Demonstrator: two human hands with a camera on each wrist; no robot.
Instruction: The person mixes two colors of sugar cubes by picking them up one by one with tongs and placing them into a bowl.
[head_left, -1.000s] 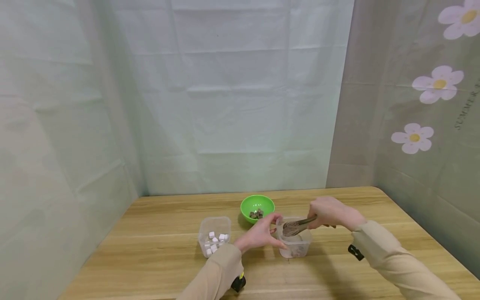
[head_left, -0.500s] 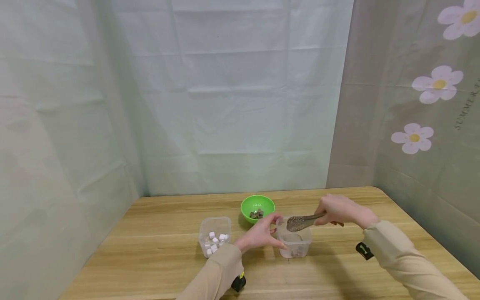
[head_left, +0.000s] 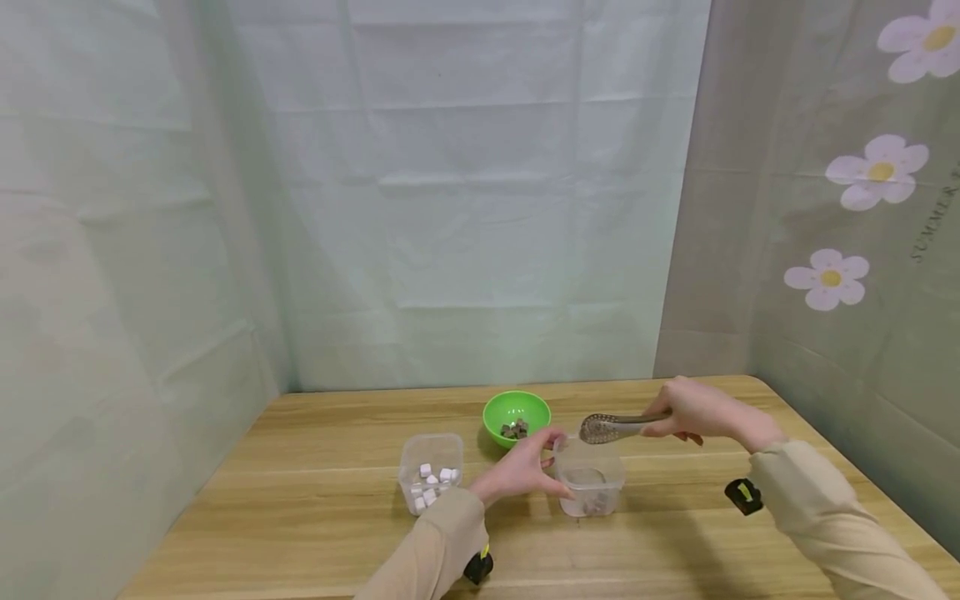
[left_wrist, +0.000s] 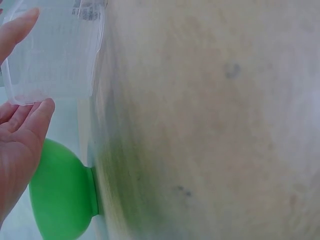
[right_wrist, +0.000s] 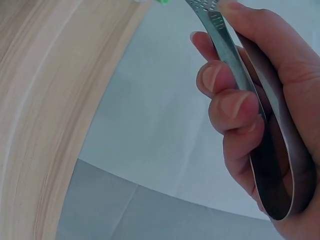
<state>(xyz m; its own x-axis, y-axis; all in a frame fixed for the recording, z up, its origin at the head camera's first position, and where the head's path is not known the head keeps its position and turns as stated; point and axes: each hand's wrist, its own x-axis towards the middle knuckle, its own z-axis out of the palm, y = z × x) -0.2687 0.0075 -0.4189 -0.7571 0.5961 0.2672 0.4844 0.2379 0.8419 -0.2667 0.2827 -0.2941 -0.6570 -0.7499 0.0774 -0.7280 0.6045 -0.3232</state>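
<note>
In the head view my left hand grips a clear plastic container, thumb on the near side and fingers on the far side. Greyish-brown bits show through its lower wall. My right hand holds metal tongs, whose perforated heads point left above the container's far rim. The right wrist view shows fingers and thumb squeezing the two arms of the tongs; the heads are mostly cut off there. Whether the heads hold a piece, I cannot tell. In the left wrist view the fingertips touch the container's wall.
A green bowl with several brown cubes stands behind my left hand. Left of that hand is another clear container holding several white cubes. All stand on a wooden table, with a pale curtain behind it.
My right hand has lifted the tongs up out of the container and shifted right, the heads turning to lie nearly level. The left hand and the container have stayed in place.
</note>
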